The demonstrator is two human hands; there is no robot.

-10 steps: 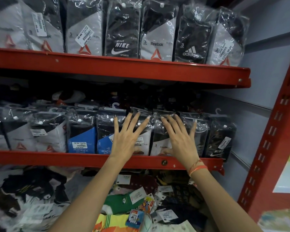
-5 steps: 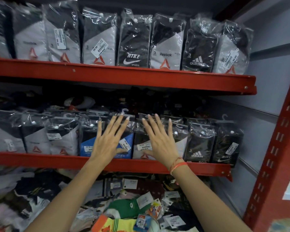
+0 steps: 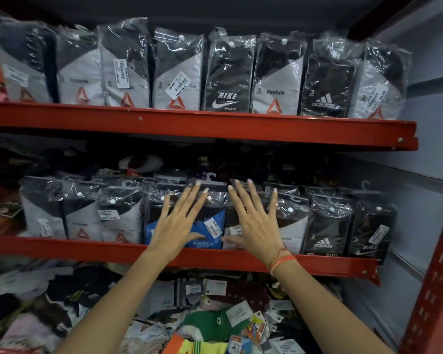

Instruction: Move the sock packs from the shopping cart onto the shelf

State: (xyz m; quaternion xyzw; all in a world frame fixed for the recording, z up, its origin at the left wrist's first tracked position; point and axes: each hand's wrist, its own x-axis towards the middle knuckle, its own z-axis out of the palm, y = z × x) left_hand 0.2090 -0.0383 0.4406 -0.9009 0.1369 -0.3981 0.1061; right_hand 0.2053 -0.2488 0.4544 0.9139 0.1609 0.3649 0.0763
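red shelf (image 3: 215,256), sock packs (image 3: 325,226) upright

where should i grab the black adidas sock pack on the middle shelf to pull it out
Pinch the upper part of the black plastic-wrapped adidas sock pack, coming from the front. It stands upright, wedged between neighbours, so its sides are blocked; only the front face and the top by its grey hanger hook look free.
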